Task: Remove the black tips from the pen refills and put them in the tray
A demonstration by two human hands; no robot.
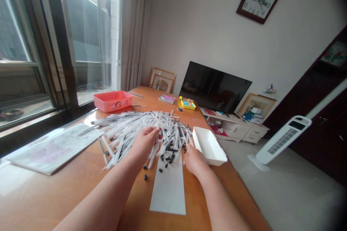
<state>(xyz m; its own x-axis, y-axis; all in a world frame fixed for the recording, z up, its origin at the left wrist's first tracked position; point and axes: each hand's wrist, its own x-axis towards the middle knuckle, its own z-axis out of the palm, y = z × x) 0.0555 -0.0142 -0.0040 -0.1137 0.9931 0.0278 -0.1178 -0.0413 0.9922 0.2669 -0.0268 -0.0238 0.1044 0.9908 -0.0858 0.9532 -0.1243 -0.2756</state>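
A wide heap of thin white translucent tubes (127, 130), some with black ends, lies spread over the wooden table. My left hand (145, 142) reaches into the heap's near side, thumb and fingers pinched on a thin white tube, partly lost among the others. Small black caps (170, 158) are scattered at the heap's front right, several of them on a long white paper strip (168, 196). My right hand (193, 158) is low over the strip's right edge, its fingers curled together with a small black cap (185, 148) at the tips.
Right of my right hand stands a white plastic tray (208, 146) near the table edge. A red plastic basket (112, 101) sits at the far left, and a large flat booklet (55, 148) lies nearer. Behind the heap are a yellow box (187, 104) and a colourful booklet (166, 99).
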